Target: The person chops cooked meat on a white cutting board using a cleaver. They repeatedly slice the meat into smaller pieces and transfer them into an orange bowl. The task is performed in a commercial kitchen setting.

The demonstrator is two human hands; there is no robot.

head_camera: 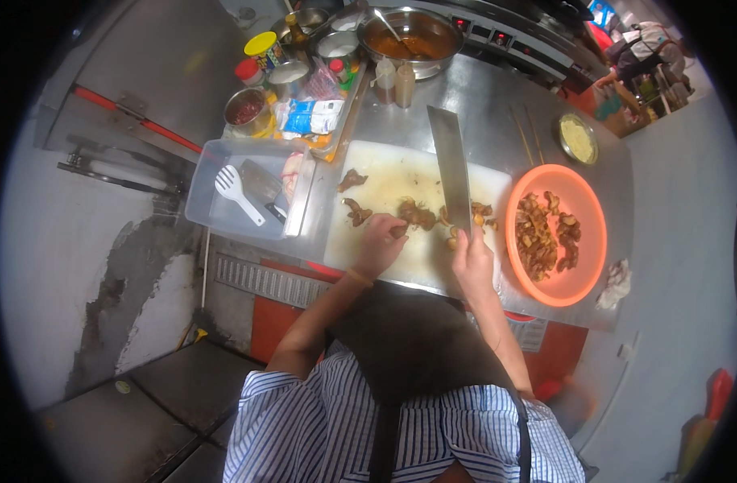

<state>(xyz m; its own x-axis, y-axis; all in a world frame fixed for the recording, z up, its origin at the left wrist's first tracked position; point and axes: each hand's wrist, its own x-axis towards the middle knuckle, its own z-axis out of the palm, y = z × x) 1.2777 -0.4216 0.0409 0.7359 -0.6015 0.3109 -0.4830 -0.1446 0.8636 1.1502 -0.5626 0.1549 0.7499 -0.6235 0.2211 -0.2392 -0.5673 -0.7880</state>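
My right hand [472, 259] grips the handle of a cleaver [451, 163], whose broad blade points away over the white cutting board [368, 163]. Curled fingers of my left hand [380, 241] hold a small brown piece, left of a pile of brown meat pieces [415, 213] on the board. Two more brown pieces [357, 212] lie at the board's left side. Cut bits [481, 210] lie around and partly behind the blade. Right of the board, an orange plastic basin [593, 241] holds many brown chunks.
A clear plastic bin [202, 205] with a white slotted spoon [238, 193] and a knife stands at left. Behind are squeeze bottles [405, 86], seasoning containers and a steel bowl of reddish sauce [368, 36]. Chopsticks [527, 134], a small bowl [578, 140] and a crumpled cloth or tissue [615, 284] lie right.
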